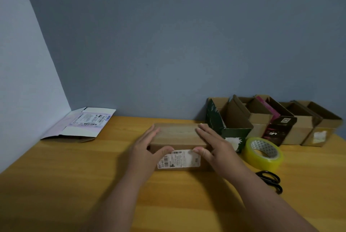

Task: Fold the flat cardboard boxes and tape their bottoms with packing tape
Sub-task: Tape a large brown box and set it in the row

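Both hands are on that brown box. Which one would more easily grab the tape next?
Probably the right hand. The tape roll lies on the table just to that hand's right, with the scissors near it. The left hand rests on the box at its far side from the tape and could steady it.

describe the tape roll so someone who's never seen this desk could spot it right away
Start at the wooden table and find the row of folded boxes along the wall on the right. Just in front of that row lies the tape roll, beside the right hand. It is the only round, glossy yellowish thing there, unlike the black scissors nearer the camera.
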